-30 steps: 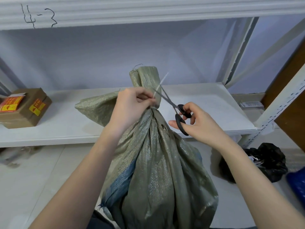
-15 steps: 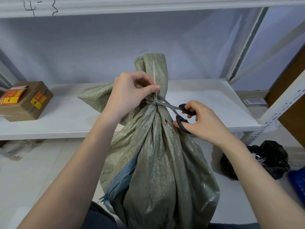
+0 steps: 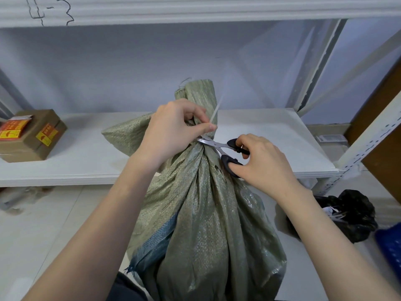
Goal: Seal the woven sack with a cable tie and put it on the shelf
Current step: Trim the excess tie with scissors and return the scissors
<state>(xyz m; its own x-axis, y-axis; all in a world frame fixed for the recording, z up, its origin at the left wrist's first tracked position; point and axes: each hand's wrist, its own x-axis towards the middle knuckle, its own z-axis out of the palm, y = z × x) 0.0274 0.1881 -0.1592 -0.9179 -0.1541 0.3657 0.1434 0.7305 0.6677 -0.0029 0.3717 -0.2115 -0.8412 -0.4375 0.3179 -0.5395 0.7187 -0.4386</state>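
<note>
Sack (image 3: 204,224) stands upright in front of the person, neck gathered and cinched; the loose top of the fabric rises above the cinch. The lower shelf (image 3: 86,168) lies just behind the sack, whose folded corner reaches over its front edge.

Left hand (image 3: 171,129): grip closed, thumb and fingers pinching the tie (image 3: 213,114) right at the sack's neck. From this grip the white tail of the tie runs up and slightly right, free end blurred against the wall.

Right hand (image 3: 260,161): grip closed on the scissors (image 3: 225,148), fingers through the black handles. The handles sit just right of the neck; the blades point left from this grip, their tips at the tie directly under the left hand's thumb. Blades look nearly closed; cannot tell whether the tie lies between them.

The two hands are near each other, with only the scissors between them.

Left of the left grip, well apart: a cardboard box (image 3: 30,135) with red and yellow labels on the lower shelf. Below and right of the right grip: a black bag (image 3: 351,218) on the floor, and at the frame edge a blue item (image 3: 390,246), only partly seen. Above both hands, the upper shelf edge bears a handwritten mark (image 3: 52,11).
</note>
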